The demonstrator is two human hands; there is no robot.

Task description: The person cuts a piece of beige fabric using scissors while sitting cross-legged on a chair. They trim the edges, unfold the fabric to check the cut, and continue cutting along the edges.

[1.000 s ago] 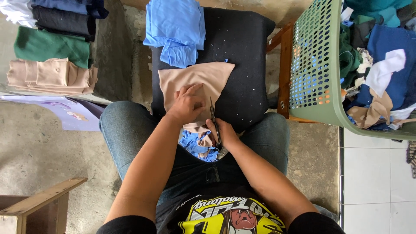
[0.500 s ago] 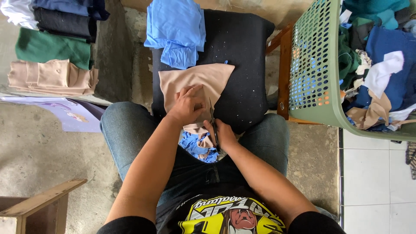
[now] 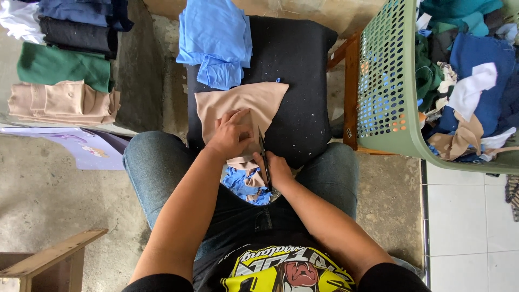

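At frame centre the left hand presses flat on the beige cloth spread over the black cushion, while the right hand grips scissors. Keeping the cloth taut beside the blades should give a cleaner cut.

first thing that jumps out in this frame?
At centre, the left hand presses a beige cloth flat on a black cushion, while the right hand works dark scissors along the cloth's near edge. A blue garment lies at the cushion's far end. To the right, a green perforated basket brims with mixed fabric scraps, and folded clothes sit stacked at upper left.
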